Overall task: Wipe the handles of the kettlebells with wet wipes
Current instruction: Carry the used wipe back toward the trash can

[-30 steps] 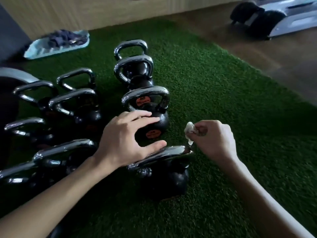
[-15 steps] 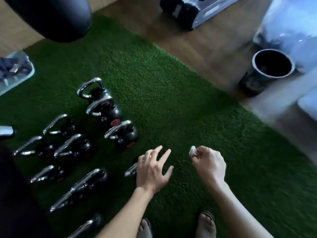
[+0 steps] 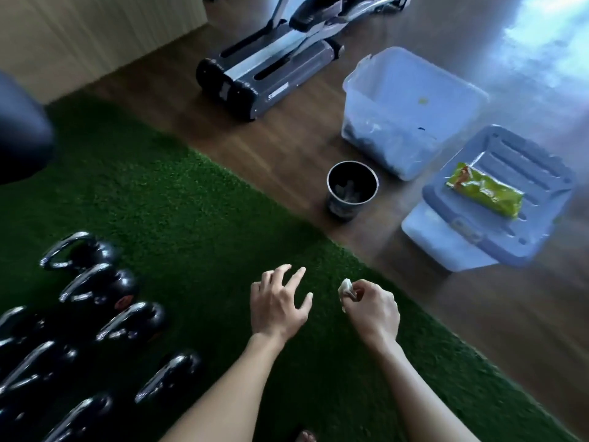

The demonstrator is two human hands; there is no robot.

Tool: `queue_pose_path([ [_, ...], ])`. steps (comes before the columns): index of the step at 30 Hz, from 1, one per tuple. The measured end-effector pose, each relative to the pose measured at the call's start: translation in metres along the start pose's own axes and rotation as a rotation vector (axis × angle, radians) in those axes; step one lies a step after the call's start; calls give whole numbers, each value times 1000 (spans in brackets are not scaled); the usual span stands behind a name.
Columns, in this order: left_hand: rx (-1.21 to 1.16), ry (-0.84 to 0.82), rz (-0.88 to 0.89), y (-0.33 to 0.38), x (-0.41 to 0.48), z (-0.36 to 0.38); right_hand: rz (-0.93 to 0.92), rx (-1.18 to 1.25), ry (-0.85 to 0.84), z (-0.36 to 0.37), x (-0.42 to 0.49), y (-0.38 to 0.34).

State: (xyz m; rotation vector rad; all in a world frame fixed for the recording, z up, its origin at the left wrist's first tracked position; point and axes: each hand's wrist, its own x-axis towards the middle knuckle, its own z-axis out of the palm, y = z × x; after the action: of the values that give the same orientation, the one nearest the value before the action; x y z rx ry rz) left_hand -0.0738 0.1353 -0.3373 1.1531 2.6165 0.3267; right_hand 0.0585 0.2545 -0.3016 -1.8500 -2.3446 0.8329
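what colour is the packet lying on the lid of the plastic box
The packet is bright green with some orange-red print, seen in the head view.

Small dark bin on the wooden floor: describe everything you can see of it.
The small bin is a round, dark container with a thin, lighter rim, tapering slightly toward its base; its material is unclear. It stands upright and open-topped on the wooden floor, just beyond the edge of the green turf and near a clear plastic tub. Pale crumpled pieces lie inside; what they are is unclear. Only the floor touches it.
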Motion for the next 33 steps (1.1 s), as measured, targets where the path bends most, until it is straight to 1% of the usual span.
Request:
queue_pose_path([
  [3,-25,-3,10,42,50,-9,26,-12,8,-31,50,-5],
  [7,-48,-18,2,76,129,-8,57,-23,7,-51,128,-17],
  [11,-65,-33,-26,97,212,8,88,-36,10,-58,213,-32],
  [18,-81,-32,-127,141,334,49,72,-85,-88,-50,360,-51],
  [21,-77,-34,-142,155,377,81,107,-66,-196,-29,427,-53],
  [26,-58,-52,-251,158,441,164,137,-85,-378,43,539,-32],
  [30,-56,-72,-378,153,482,228,138,-131,-469,111,604,-10],
  [33,-45,-111,-426,152,503,260,120,-155,-532,148,637,-5],
])
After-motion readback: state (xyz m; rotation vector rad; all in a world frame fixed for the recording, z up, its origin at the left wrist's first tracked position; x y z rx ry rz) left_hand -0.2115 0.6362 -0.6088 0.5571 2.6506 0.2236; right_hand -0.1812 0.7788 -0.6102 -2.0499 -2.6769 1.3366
